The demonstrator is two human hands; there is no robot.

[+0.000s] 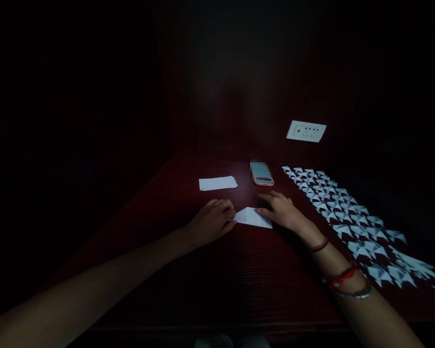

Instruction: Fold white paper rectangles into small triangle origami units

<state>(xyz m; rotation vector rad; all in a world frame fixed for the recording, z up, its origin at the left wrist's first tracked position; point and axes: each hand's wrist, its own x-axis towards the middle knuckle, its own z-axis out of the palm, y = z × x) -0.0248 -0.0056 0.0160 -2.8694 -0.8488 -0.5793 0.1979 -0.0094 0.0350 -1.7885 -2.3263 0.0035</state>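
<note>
A partly folded sheet of white paper (254, 218) lies on the dark red table, its left end folded to a point and faint print on its face. My left hand (214, 220), with a ring on one finger, is closed on the paper's pointed left end. Over the right part of the sheet is my right hand (281, 210); its thumb touches the paper and its index finger stretches out past the upper edge. Bracelets circle my right wrist and forearm. The left hand's fingers hide the tip of the fold.
Beyond my hands lies a small stack of white paper sheets (218, 183). A phone (261, 173) lies behind the right hand. Several rows of folded paper pieces (342, 205) cover the table's right side, with paper strips (413, 263) near them. A power socket (306, 131) is on the wall.
</note>
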